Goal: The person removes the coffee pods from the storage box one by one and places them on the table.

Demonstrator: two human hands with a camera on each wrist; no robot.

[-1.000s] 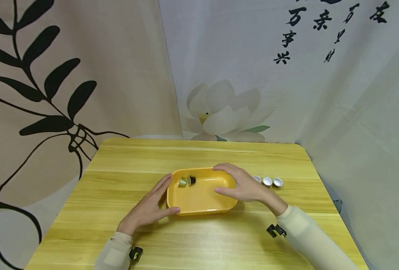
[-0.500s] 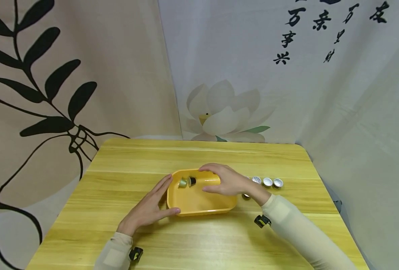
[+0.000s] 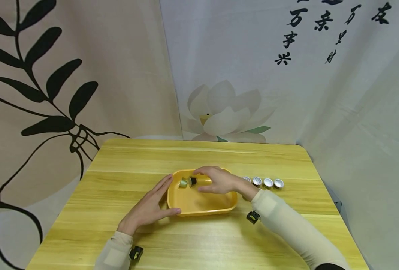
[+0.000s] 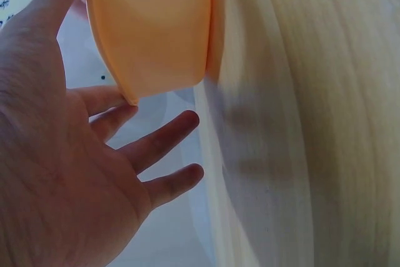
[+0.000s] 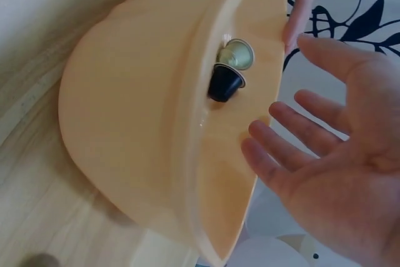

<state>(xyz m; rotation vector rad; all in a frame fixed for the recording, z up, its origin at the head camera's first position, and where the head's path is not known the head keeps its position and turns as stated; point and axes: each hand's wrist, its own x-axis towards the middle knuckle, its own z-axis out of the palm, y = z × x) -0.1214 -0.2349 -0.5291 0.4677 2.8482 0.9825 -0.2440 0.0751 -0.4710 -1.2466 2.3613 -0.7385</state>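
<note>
A yellow tray [image 3: 199, 210] stands on the table, its left end framed by my left hand [image 3: 148, 210]. That thumb lies at the near rim and the fingertips reach the left rim; in the left wrist view the hand [image 4: 87, 136] shows its fingers spread and fairly straight. Inside the tray are a light green coffee capsule [image 3: 183, 183] and a black coffee capsule [image 3: 192, 181], side by side on the left. My right hand [image 3: 221, 180] reaches over the tray with thumb and fingers apart, holding nothing, fingertips close to the black capsule [image 5: 225, 82].
Right of the tray, several more capsules with silver lids, such as this capsule [image 3: 268, 183], stand on the wooden table [image 3: 199, 243]. Printed fabric [image 3: 233, 56] hangs behind the table's back edge.
My right hand has moved left, from the tray's right end to over its middle, nearer the two capsules. The left hand and the tray have stayed about where they were.
</note>
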